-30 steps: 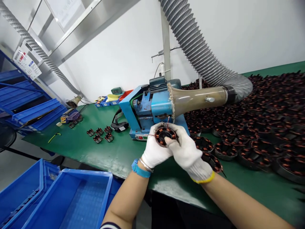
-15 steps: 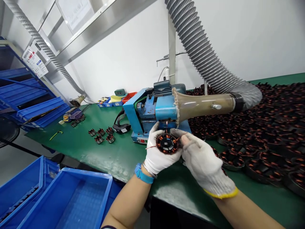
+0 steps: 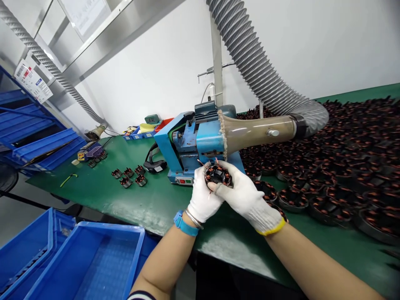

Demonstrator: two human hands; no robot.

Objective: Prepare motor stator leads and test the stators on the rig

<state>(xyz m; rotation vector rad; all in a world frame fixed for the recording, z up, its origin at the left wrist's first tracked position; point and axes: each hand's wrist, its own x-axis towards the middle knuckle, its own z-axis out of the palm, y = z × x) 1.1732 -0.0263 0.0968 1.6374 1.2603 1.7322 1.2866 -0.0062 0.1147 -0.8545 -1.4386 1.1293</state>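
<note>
Between my two white-gloved hands is a motor stator [image 3: 218,175], a round ring with copper windings and loose wire ends. My left hand [image 3: 204,196] wraps its left and lower side. My right hand [image 3: 242,187] grips the right side, thumb across the front rim. The stator is right in front of a blue bench machine [image 3: 211,139] with red and green buttons; a wire end points up toward the slot in its housing. Whether that wire touches the machine I cannot tell. The fingers behind the stator are hidden.
Many stators [image 3: 331,200] crowd the green bench [image 3: 150,208] on the right; several smaller ones [image 3: 126,181] stand left. A grey hose [image 3: 256,58] joins the machine's amber funnel [image 3: 259,131]. A black strapped device [image 3: 155,166] lies beside the machine. Blue bins [image 3: 142,241] stand below the bench's left edge.
My right hand has closed in on the stator, its thumb now over the front rim. The stator has turned and sits slightly higher toward the machine. The view has shifted a little.
</note>
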